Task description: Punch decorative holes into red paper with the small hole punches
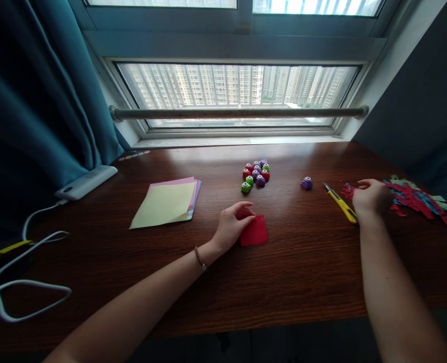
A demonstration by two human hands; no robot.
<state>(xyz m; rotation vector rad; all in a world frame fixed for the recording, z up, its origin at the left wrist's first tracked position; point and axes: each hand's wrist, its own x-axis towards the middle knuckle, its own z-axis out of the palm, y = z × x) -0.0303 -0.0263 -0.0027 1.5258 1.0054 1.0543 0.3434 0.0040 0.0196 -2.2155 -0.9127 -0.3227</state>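
A small red paper square (pixel 254 232) lies flat near the middle of the desk. At its upper left corner rests my left hand (pixel 233 224), the thumb touching the paper and a gap showing between thumb and index finger. Over on the right, my right hand (pixel 373 197) is curled with its fingertips turned down and hidden, just left of a heap of cut paper scraps (pixel 416 196) in red, blue and green. Beside that hand lies a yellow utility knife (pixel 342 205), with tiny red bits (pixel 347 190) between them.
Several small red, green and purple folded pieces with eyes (pixel 257 174) stand grouped at centre, and one purple piece (pixel 306 183) stands apart. Stacked coloured paper (pixel 166 201) lies left. A white power bank (pixel 87 181) with a white cable (pixel 34 285) sits by the curtain (pixel 53 85).
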